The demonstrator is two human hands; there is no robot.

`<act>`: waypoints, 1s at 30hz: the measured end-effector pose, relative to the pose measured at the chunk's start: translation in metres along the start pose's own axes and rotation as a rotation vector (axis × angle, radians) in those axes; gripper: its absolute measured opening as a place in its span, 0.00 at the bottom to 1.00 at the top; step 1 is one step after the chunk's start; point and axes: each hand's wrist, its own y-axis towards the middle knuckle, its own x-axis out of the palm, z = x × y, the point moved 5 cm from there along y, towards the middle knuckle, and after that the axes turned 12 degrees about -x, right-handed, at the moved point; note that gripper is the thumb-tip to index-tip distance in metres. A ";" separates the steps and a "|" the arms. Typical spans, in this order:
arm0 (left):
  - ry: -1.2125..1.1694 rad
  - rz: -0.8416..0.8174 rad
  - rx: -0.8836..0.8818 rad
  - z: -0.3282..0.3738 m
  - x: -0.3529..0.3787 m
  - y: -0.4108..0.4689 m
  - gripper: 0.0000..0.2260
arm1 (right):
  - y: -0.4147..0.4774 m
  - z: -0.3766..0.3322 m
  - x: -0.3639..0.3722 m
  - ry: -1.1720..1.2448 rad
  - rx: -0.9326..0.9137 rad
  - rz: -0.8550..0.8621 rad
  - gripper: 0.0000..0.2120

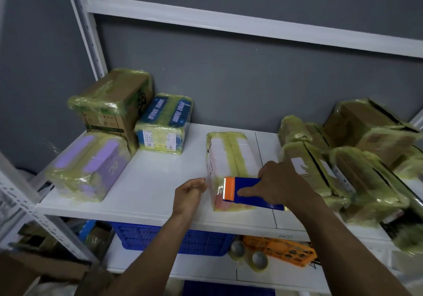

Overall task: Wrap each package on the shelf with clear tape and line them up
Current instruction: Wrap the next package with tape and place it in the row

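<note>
White package point(229, 165), taped: lies mid-shelf point(148, 181), with its near end towards the front edge. Right grip point(281, 186): closed round a blue-and-orange tape dispenser point(249, 191), which is held against the package's near end. Left grip point(190, 195): fingers loosely curled at the package's near-left corner; whether they pinch anything cannot be told. Left group point(114, 124): three wrapped packages. Right group point(343, 169): several wrapped packages, crowded.
</note>
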 end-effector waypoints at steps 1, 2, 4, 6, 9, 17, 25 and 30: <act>0.007 -0.003 0.000 -0.002 0.002 0.001 0.06 | 0.002 0.000 0.001 0.001 -0.001 -0.002 0.33; 0.011 -0.008 0.007 -0.002 0.004 0.001 0.08 | 0.003 0.001 0.002 0.001 -0.001 -0.007 0.33; 0.041 -0.034 0.036 -0.002 0.010 0.000 0.11 | 0.006 0.002 0.003 -0.007 0.002 -0.023 0.33; 0.033 -0.041 0.013 -0.004 0.014 0.000 0.10 | 0.008 0.004 0.005 -0.012 0.006 -0.041 0.34; 0.128 0.091 0.049 -0.003 0.008 -0.001 0.23 | 0.010 0.007 0.005 0.001 0.017 -0.056 0.34; 0.128 -0.149 0.323 -0.014 0.036 -0.034 0.10 | 0.014 0.012 0.013 0.012 0.008 -0.063 0.33; 0.166 -0.275 0.325 -0.012 0.022 -0.025 0.16 | 0.014 0.017 0.015 0.026 0.006 -0.069 0.36; 0.334 -0.319 0.555 0.013 0.010 -0.014 0.21 | 0.012 0.018 0.015 0.032 0.005 -0.072 0.35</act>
